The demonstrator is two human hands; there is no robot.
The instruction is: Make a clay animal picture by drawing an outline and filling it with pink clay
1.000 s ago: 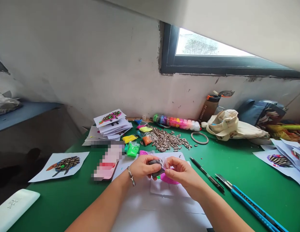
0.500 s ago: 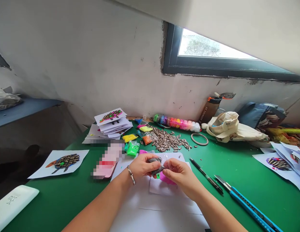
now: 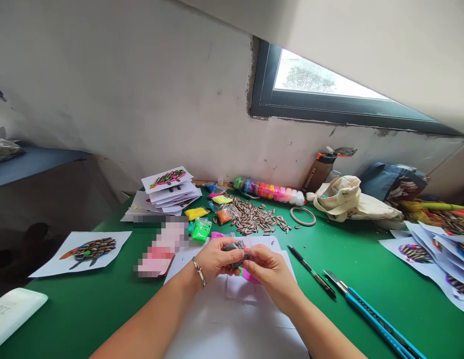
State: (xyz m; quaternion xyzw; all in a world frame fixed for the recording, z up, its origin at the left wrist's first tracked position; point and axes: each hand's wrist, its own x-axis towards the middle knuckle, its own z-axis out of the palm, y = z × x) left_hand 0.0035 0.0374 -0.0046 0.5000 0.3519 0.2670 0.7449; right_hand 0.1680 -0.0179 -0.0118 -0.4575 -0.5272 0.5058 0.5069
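My left hand [image 3: 217, 260] is closed around a small clear packet of dark grey clay [image 3: 233, 246]. At the packet's right side, my right hand [image 3: 268, 269] pinches its plastic wrapping between thumb and fingers. Below my hands, a small white card [image 3: 237, 293] lies on larger white sheets [image 3: 224, 329]. A pink shape [image 3: 250, 277] with a bit of green shows on the card, partly hidden by my fingers. Just beyond my hands sit a bright green clay packet [image 3: 201, 230], a yellow one [image 3: 196, 213] and an orange one [image 3: 224, 215].
Striped sunflower seeds [image 3: 254, 215] are heaped near the wall, beside a roll of tape [image 3: 303, 216]. A pen [image 3: 312, 271] and a blue utility knife [image 3: 374, 311], blade out, lie to the right. Seed-picture cards [image 3: 86, 253] and a phone-like pink object [image 3: 162, 249] are leftward.
The view has shifted slightly, so the table's things sit a little further left. Both hands stay on the packet, and less loose plastic shows above my right fingers.
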